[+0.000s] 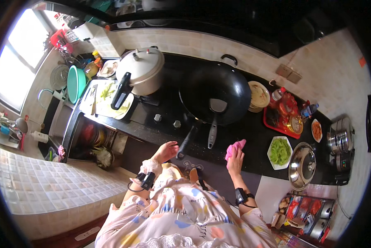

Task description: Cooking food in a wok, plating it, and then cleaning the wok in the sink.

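Note:
A pink cloth is bunched in my right hand, over the front edge of the black counter. My left hand is empty, its fingers loosely apart, close to the end of the wok's long handle. The black wok sits on the stove, and a spatula rests in it with its handle over the near rim. Left of the wok stands a large pressure cooker with its lid on. To the right, a white plate holds sliced green vegetable.
A cutting board bears a knife and green scraps beside the sink. On the right are a red tray of seasonings, a steel lid and stacked steel pots. Below the counter at left, a cabinet stands open.

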Tool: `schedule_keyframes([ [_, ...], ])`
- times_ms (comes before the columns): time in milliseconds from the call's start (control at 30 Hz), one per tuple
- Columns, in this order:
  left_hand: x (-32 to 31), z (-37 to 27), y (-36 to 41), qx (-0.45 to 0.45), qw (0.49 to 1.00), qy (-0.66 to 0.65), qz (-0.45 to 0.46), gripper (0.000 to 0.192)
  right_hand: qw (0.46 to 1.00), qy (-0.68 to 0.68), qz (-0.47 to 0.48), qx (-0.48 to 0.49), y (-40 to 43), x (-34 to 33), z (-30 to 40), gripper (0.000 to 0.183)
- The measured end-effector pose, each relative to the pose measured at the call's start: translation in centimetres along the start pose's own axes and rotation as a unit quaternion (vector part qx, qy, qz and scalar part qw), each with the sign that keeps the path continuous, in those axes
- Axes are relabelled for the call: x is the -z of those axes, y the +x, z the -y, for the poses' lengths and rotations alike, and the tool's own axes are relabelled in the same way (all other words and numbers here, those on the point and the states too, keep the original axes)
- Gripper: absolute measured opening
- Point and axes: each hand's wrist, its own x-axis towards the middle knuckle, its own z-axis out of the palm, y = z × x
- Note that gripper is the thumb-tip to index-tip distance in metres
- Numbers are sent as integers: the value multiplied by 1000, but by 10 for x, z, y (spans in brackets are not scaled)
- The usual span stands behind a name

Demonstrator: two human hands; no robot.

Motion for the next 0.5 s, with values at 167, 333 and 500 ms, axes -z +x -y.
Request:
schedule_keyframes([
  [167,37,-39,-5,-31,991,-66,-113,15,997,68,-39,-8,0,-4,39,53],
  [333,73,-77,-3,9,996,-43,-80,15,983,129,-51,119,9,-28,157,51],
  [500,105,-122,-11,54,998,-34,-6,17,960,215,-108,142,66,-67,282,53],
])
